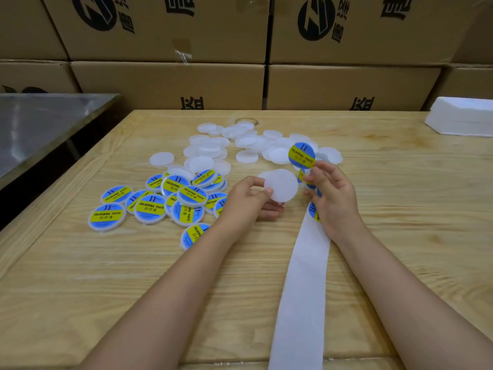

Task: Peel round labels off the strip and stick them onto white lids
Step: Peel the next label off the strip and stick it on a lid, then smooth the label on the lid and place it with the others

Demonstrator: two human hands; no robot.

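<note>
My left hand [246, 200] pinches a plain white lid [282, 185] by its left edge, held just above the wooden table [400, 209]. My right hand [333, 193] pinches a round blue and yellow label [302, 154] at its lower edge, lifted above and to the right of the lid. The white backing strip [304, 284] runs from under my right hand to the table's near edge, with more labels partly hidden by my fingers. Several unlabelled white lids [248, 142] lie in a pile behind my hands. Several labelled lids [152, 205] lie to the left.
Stacked cardboard boxes [170, 84] stand along the table's far edge. A white foam block [464, 118] sits at the far right corner. A steel table [40, 124] adjoins on the left.
</note>
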